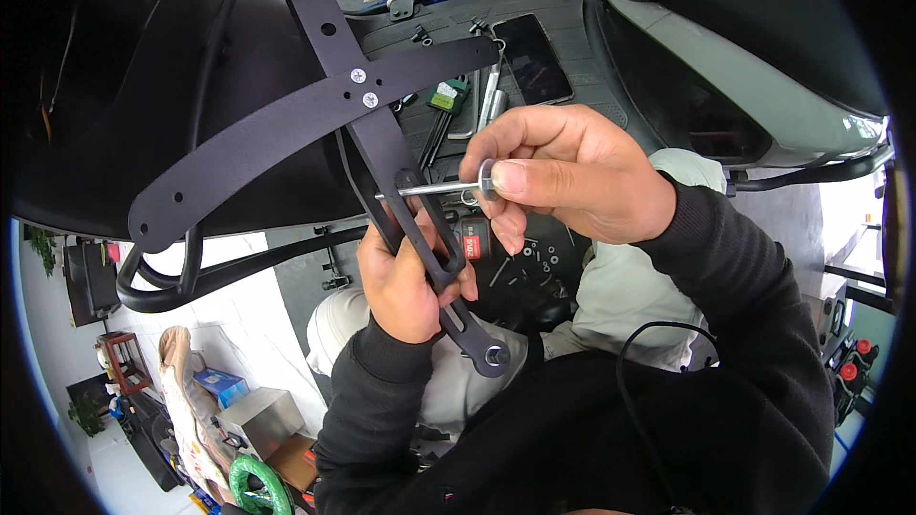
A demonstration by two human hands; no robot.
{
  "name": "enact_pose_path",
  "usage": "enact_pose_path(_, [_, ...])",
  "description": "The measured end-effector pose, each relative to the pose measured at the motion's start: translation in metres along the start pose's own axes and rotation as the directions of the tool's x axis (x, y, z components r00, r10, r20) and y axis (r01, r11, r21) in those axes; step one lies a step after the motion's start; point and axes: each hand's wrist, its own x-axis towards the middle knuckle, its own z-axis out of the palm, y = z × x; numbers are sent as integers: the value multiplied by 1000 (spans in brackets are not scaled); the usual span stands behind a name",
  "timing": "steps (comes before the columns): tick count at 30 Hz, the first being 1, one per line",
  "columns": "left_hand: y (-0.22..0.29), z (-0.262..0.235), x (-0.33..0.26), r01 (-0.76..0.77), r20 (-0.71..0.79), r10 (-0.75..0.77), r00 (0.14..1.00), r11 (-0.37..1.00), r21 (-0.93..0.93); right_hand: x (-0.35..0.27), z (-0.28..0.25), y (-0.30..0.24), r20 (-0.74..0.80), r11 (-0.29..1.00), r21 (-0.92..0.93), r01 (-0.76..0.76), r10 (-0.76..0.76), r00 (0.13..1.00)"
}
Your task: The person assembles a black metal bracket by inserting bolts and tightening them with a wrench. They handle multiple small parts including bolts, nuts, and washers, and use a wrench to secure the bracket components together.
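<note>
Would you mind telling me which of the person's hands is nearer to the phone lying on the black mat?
The right. The right hand, pinching a long silver bolt, sits just below the phone. The left hand grips the black metal bracket lower down, farther from it.

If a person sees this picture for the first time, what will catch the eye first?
First, the black metal bracket, two flat bars crossed and screwed together, fills the upper left and centre. The left hand grips its lower slotted arm, while the right hand pinches a long silver bolt passing through it. Behind, a dark phone lies among tools.
</note>
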Motion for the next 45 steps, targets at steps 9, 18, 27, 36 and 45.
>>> enact_pose_path(9, [-4,-2,3,-7,63,10,998,999,-45,-3,-4,-6,-6,998,-53,43,-43,999])
enact_pose_path(18, [-2,10,2,-10,17,10,1000,999,46,5,2,8,-57,996,-89,-10,5,998])
enact_pose_path(27, [-10,5,2,12,113,-10,993,1000,-13,10,6,29,-198,992,-123,-3,-22,980])
enact_pose_path(36, [-12,2,2,25,218,3,976,992,-126,13,2,31,-88,987,-32,-155,152,984])
enact_pose_path(45, [-10,3,-3,-5,158,10,987,999,-33,5,18,31,-137,936,-330,120,-173,975])
